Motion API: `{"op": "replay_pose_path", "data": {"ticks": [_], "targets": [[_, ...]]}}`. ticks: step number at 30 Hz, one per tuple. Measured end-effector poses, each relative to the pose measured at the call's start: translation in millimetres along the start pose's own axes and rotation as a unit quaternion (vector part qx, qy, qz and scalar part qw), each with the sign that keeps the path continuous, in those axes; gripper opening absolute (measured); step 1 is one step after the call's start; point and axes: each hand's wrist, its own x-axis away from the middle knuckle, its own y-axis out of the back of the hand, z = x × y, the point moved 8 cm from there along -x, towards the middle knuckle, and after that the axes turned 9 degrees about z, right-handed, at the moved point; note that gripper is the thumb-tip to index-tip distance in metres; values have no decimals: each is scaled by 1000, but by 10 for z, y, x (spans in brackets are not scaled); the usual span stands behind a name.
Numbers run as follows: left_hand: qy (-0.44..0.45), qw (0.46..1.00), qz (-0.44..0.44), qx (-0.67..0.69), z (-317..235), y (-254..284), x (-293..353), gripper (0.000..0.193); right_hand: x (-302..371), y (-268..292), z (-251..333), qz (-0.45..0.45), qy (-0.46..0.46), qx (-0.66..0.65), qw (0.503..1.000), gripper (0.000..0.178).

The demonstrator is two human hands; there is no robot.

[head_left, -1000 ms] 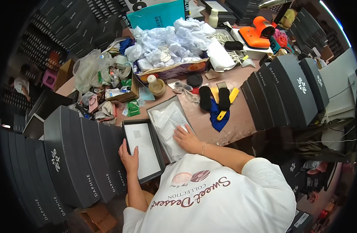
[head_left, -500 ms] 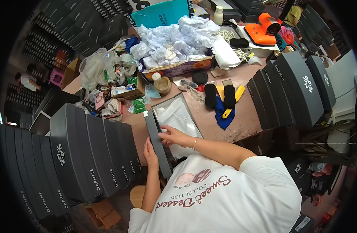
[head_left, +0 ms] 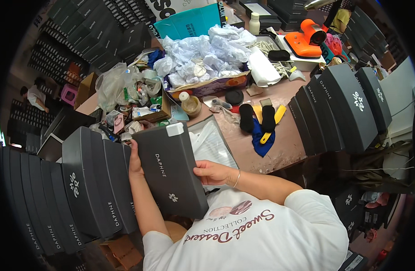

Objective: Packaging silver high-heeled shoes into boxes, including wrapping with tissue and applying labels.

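Dark grey rectangular cardboard box lid (head_left: 171,169) is held tilted above the near edge of the brown worktable (head_left: 284,140). Left hand (head_left: 135,159) grips the lid's left long edge, fingers curled behind it. Right hand (head_left: 212,172) clasps the right long edge, thumb on top. Open box base lined with white tissue paper (head_left: 212,144) lies just right of the lid, partly covered by it. Row of upright dark grey boxes (head_left: 81,189) stands directly left of the lid.

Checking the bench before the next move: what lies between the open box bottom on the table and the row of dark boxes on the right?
In the head view, between the open box bottom and the right-hand row of boxes lie a pair of black insoles on blue-and-yellow cloth, then bare tabletop.
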Motion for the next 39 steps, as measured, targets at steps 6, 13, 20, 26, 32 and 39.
{"op": "replay_pose_path", "data": {"ticks": [6,13,20,26,32,39], "targets": [[-2,935,217,279,-511,-1055,-379,92,436,184,56,32,-11,-39,999,38],[-71,906,345,234,-1230,-1561,-301,92,192,413,384,21,-12,2,1000,41],[-22,992,46,115,-523,-1664,-79,91,199,608,319,77,-113,-38,990,39],[38,933,257,251,-342,-2381,-278,82,-12,398,429,162,-172,178,955,24],[-88,958,222,160,-394,-2139,32,83,680,1259,2628,-325,43,407,852,23],[3,967,226,116,-432,-2152,202,89,-9,2364,2122,-189,-152,914,326,16]]}}
